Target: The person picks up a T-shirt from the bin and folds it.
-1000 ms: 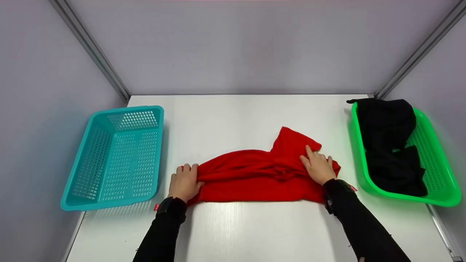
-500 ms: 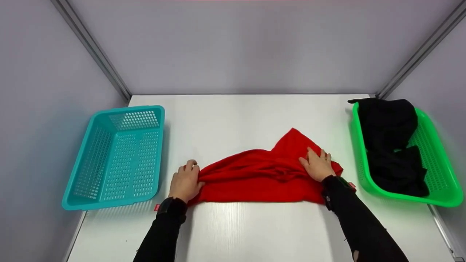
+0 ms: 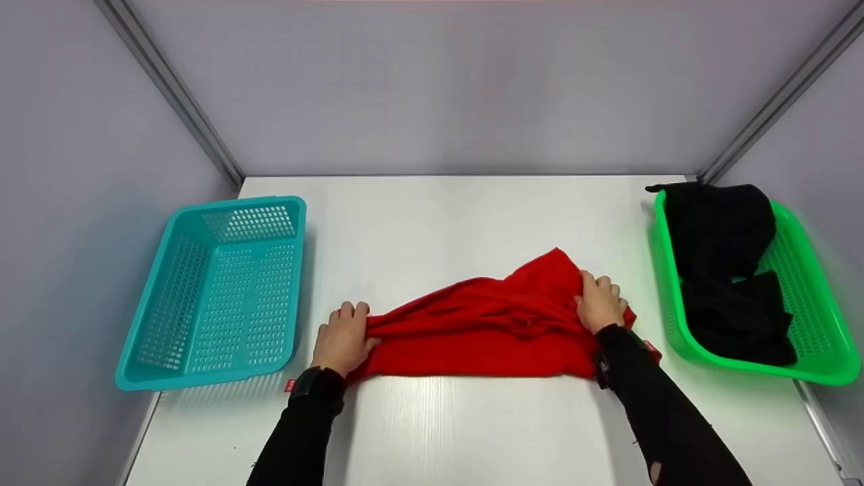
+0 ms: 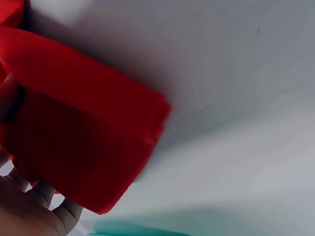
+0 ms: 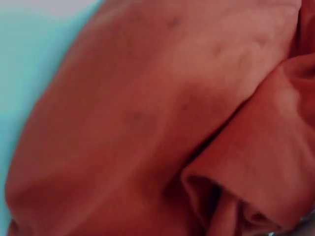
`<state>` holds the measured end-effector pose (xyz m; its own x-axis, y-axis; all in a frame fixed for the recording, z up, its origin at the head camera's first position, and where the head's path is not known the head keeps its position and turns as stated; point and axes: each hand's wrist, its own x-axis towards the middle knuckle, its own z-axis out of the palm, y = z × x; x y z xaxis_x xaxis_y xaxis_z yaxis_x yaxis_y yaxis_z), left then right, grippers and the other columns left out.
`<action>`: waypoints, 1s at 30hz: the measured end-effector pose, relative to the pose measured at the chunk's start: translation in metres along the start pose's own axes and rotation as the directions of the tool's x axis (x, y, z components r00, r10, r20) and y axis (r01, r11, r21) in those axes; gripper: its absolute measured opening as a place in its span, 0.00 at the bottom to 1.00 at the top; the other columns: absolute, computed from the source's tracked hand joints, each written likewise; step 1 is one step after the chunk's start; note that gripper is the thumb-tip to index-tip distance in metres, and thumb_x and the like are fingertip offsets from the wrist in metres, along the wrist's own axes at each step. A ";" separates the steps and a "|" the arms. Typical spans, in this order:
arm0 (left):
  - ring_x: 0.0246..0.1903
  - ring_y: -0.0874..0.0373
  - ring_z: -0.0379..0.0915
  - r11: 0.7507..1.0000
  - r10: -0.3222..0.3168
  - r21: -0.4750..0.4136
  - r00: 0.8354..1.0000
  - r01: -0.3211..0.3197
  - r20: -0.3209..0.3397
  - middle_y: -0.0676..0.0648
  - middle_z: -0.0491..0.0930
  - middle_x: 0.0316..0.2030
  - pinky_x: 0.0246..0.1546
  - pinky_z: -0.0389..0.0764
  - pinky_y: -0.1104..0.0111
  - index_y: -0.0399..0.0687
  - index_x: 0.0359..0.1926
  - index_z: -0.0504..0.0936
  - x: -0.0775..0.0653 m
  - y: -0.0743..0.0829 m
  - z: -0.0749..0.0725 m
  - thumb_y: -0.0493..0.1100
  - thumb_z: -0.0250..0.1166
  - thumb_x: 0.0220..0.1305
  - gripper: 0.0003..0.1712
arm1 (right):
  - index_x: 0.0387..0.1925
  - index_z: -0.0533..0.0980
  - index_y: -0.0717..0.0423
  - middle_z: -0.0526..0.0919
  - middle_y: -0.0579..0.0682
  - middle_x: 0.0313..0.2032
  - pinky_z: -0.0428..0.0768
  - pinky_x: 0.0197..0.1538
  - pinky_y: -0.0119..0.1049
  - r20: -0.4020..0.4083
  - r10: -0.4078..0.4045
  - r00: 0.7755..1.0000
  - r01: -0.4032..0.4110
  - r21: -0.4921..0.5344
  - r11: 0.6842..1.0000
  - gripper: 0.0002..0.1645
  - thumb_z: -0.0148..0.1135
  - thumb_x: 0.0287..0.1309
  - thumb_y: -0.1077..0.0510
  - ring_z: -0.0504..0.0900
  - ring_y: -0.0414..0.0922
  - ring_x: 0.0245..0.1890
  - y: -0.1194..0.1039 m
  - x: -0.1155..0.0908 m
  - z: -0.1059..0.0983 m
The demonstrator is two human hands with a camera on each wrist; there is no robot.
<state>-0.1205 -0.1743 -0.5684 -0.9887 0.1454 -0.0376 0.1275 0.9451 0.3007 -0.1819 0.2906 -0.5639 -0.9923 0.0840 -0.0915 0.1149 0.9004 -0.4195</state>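
Note:
A red garment (image 3: 466,331) of soft cloth lies folded and wrinkled across the white table. Its upper right part rises to a pointed corner. My left hand (image 3: 341,337) holds its left end; in the left wrist view the thumb lies on one face of the cloth and the fingers (image 4: 44,194) are behind it. At the right end, my right hand (image 3: 601,302) grips the garment's edge with bent fingers. The right wrist view is filled by blurred red folds (image 5: 123,118), and the right fingers are hidden there.
A blue-green mesh basket (image 3: 300,270) stands on the left, its perforated floor showing. To the right is a bright green basket (image 3: 820,283) with black clothing (image 3: 719,236) in it, partly hanging over the rim. Grey-white panels (image 3: 459,88) enclose the table's back and sides.
My right hand has slid to the right, from on top of the cloth to its edge. The pointed corner has shifted right and sunk lower. My left hand has stayed at the left end.

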 end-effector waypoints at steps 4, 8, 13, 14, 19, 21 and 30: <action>0.45 0.38 0.73 1.000 0.001 -0.003 1.000 -0.001 0.007 0.38 0.72 0.44 0.42 0.80 0.47 0.38 0.47 0.77 0.000 0.000 -0.002 0.48 0.79 0.60 0.25 | 0.71 0.62 0.65 0.60 0.78 0.64 0.61 0.61 0.72 0.047 0.046 0.998 -0.046 -0.009 0.999 0.30 0.57 0.74 0.59 0.59 0.77 0.63 0.006 -0.001 0.001; 0.46 0.40 0.71 0.999 -0.006 -0.038 0.999 0.008 0.048 0.39 0.69 0.45 0.43 0.79 0.48 0.38 0.45 0.80 -0.001 0.000 -0.006 0.52 0.76 0.62 0.23 | 0.61 0.71 0.66 0.67 0.73 0.67 0.56 0.65 0.75 0.041 0.042 0.998 -0.042 0.008 0.999 0.21 0.51 0.77 0.56 0.63 0.76 0.66 0.011 0.000 -0.002; 0.52 0.40 0.72 0.986 -0.053 -0.147 0.990 0.072 0.132 0.40 0.74 0.54 0.52 0.78 0.44 0.41 0.47 0.83 0.002 0.001 -0.015 0.55 0.59 0.72 0.21 | 0.52 0.77 0.68 0.79 0.71 0.57 0.51 0.67 0.78 -0.001 0.039 0.999 -0.039 0.007 0.999 0.25 0.42 0.81 0.51 0.72 0.73 0.61 0.010 0.002 -0.005; 0.52 0.40 0.73 0.984 -0.063 -0.158 0.988 0.086 0.142 0.40 0.76 0.54 0.54 0.78 0.44 0.41 0.48 0.84 0.004 0.001 -0.016 0.53 0.57 0.73 0.20 | 0.49 0.77 0.69 0.79 0.72 0.55 0.52 0.67 0.78 -0.014 0.030 0.999 -0.030 -0.009 1.000 0.23 0.44 0.81 0.52 0.72 0.74 0.60 0.010 0.001 -0.004; 0.45 0.43 0.77 0.991 -0.073 -0.107 0.990 0.085 0.117 0.40 0.80 0.43 0.52 0.82 0.49 0.39 0.47 0.83 0.012 -0.001 -0.021 0.38 0.61 0.71 0.10 | 0.50 0.71 0.67 0.75 0.71 0.52 0.55 0.65 0.77 -0.037 0.006 0.999 -0.008 -0.054 0.999 0.12 0.59 0.72 0.62 0.69 0.73 0.56 0.012 -0.002 0.000; 0.44 0.43 0.77 0.995 -0.071 -0.071 0.995 0.076 0.075 0.40 0.80 0.41 0.49 0.83 0.49 0.39 0.46 0.83 0.013 -0.001 -0.023 0.36 0.63 0.69 0.08 | 0.59 0.68 0.69 0.74 0.74 0.56 0.54 0.65 0.76 -0.006 0.033 0.999 -0.033 -0.033 0.999 0.19 0.58 0.71 0.65 0.67 0.74 0.58 0.011 -0.001 -0.002; 0.43 0.38 0.78 0.998 -0.057 -0.032 0.990 0.053 -0.127 0.37 0.75 0.44 0.40 0.85 0.46 0.36 0.47 0.81 0.021 0.000 -0.040 0.34 0.62 0.71 0.07 | 0.50 0.74 0.70 0.74 0.76 0.51 0.69 0.57 0.70 0.117 0.104 0.988 -0.094 -0.083 0.992 0.15 0.50 0.66 0.65 0.71 0.75 0.55 0.008 0.007 -0.017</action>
<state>-0.1447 -0.1834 -0.5309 -0.9964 0.0531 0.0666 0.0722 0.9417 0.3287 -0.1892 0.3054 -0.5525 -0.9625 0.1263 -0.2399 0.2038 0.9207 -0.3328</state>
